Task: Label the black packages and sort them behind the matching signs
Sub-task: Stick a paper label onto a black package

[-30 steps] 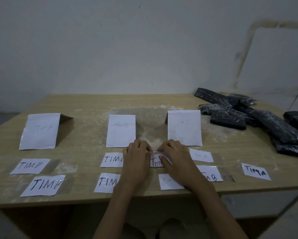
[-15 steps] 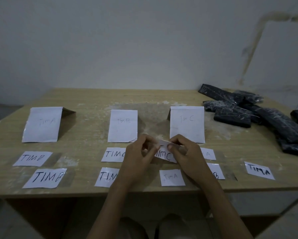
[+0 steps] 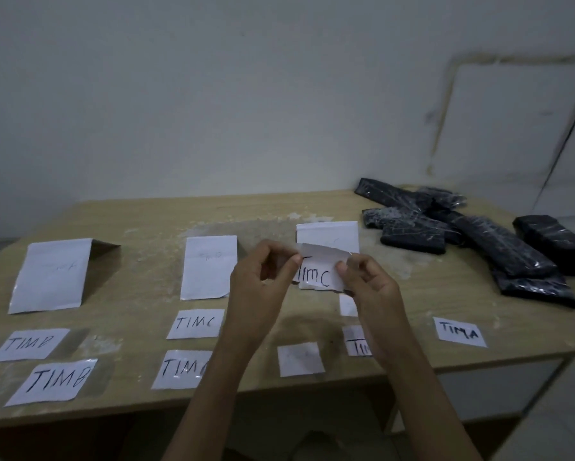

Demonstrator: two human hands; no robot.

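Both hands hold a paper label reading "TIMC" (image 3: 319,272) up above the table's middle. My left hand (image 3: 262,287) pinches its left edge and my right hand (image 3: 369,287) pinches its right edge. Three folded white signs stand in a row: the left sign (image 3: 55,274), the middle sign (image 3: 209,266) and the right sign (image 3: 329,232), which the raised label partly hides. Several black packages (image 3: 472,241) lie heaped at the table's right rear. More labels lie flat near the front edge, among them "TIMB" (image 3: 58,380), "TIMC" (image 3: 196,323) and "TIMA" (image 3: 460,331).
The wooden table (image 3: 146,221) stands against a pale wall. Its front edge runs just below the labels. The strip behind the signs shows bare, dusty wood. A light panel (image 3: 512,128) leans at the right behind the packages.
Both hands have peeled the "TIMC" label off the table and lifted it up in front of the right sign. The camera has tilted a little.
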